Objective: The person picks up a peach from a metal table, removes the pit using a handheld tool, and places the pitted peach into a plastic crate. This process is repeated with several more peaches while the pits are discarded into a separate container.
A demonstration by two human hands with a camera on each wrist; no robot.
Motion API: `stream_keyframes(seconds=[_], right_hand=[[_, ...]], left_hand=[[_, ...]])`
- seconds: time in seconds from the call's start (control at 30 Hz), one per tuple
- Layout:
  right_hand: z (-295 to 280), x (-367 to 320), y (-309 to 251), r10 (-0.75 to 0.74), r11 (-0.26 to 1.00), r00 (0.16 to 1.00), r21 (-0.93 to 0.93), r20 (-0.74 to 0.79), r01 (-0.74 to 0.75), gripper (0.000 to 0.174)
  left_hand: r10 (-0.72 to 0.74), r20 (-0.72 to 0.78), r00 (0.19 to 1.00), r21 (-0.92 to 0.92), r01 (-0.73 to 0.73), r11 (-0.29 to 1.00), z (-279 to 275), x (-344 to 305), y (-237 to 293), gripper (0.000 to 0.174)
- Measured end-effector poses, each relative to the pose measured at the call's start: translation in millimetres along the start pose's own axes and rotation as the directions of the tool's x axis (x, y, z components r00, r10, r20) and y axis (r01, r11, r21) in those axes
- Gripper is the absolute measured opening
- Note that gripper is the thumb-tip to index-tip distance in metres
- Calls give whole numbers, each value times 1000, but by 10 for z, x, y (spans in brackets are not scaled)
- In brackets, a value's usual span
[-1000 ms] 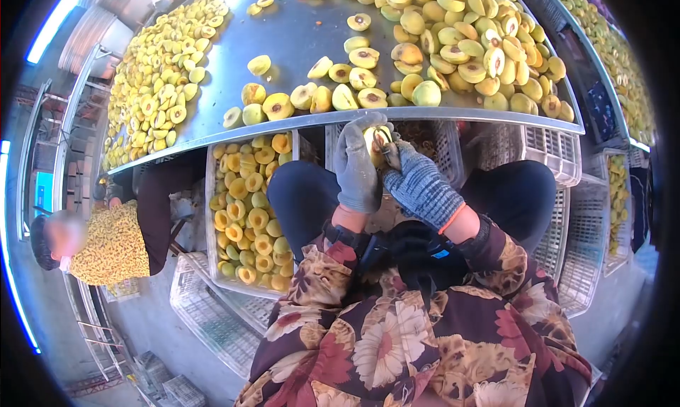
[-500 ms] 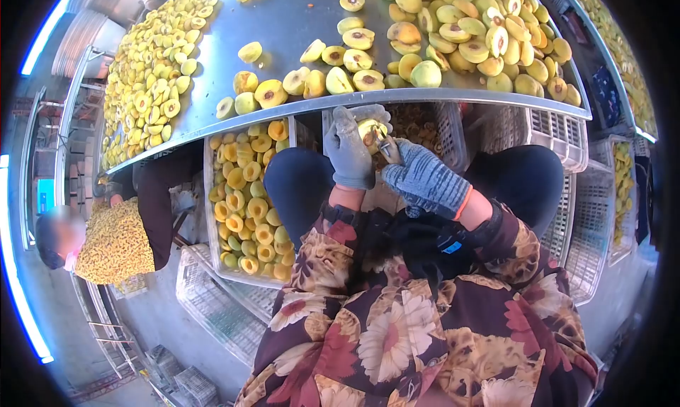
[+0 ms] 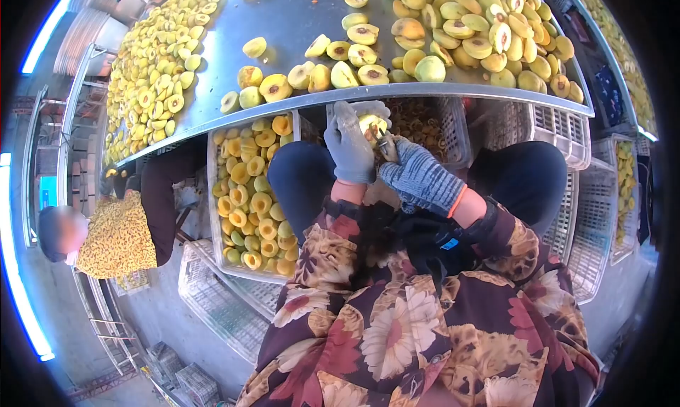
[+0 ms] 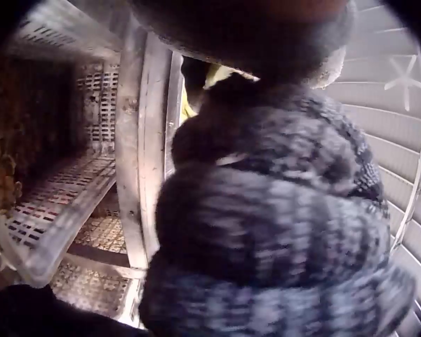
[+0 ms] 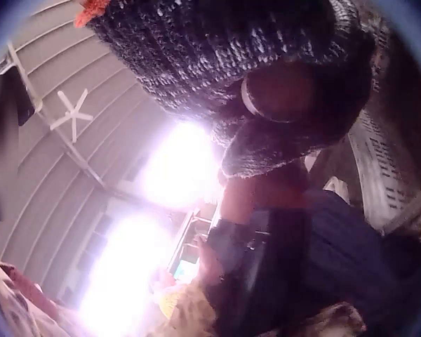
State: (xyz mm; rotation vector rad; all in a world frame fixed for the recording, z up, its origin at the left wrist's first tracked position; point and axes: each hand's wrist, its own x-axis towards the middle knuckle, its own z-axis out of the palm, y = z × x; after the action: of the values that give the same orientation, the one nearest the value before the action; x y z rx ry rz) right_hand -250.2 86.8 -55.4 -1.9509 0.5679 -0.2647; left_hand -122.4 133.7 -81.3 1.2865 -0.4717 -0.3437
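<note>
Below the table (image 3: pixel 453 91), the left hand (image 3: pixel 348 148) is holding one fruit (image 3: pixel 370 124), the right hand (image 3: pixel 425 177) gripping a tool (image 3: pixel 387 149); hollowed halves (image 3: pixel 267 228) are lying in a crate (image 3: pixel 212 208), many uncored pieces (image 3: pixel 372 75) awaiting on top.

Head view downward, wrist views close, gloves shared

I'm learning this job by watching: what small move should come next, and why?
Probably a small scoop with the tool in the right hand: its tip meets the fruit held in the left hand, and many halves in the crate have hollow centres.
</note>
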Motion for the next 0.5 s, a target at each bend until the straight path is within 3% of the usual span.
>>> stream_keyframes(seconds=[0.1,0.2,0.3,0.37,0.43,0.5], right_hand=[[7,-17,-109,70,991,998,-113,4,-69,33],[-59,-46,-183,66,998,996,14,65,-67,31],[-309,-46,-546,358,886,884,188,301,-423,28],[-290,-17,-352,230,895,888,271,398,-354,23],[-274,-36,-302,240,887,892,287,384,-362,19],[-301,-87,-591,389,859,883,241,263,-451,15]], left_hand=[[-283,183,942,-104,305,947,37,-14,280,65],[-333,199,922,-160,365,917,42,-39,321,66],[-296,230,927,-195,342,919,22,-34,282,65],[-302,240,923,-147,342,928,12,-30,253,63],[-286,248,926,-114,321,940,13,-26,245,60],[-254,255,933,-94,285,954,21,-29,243,58]])
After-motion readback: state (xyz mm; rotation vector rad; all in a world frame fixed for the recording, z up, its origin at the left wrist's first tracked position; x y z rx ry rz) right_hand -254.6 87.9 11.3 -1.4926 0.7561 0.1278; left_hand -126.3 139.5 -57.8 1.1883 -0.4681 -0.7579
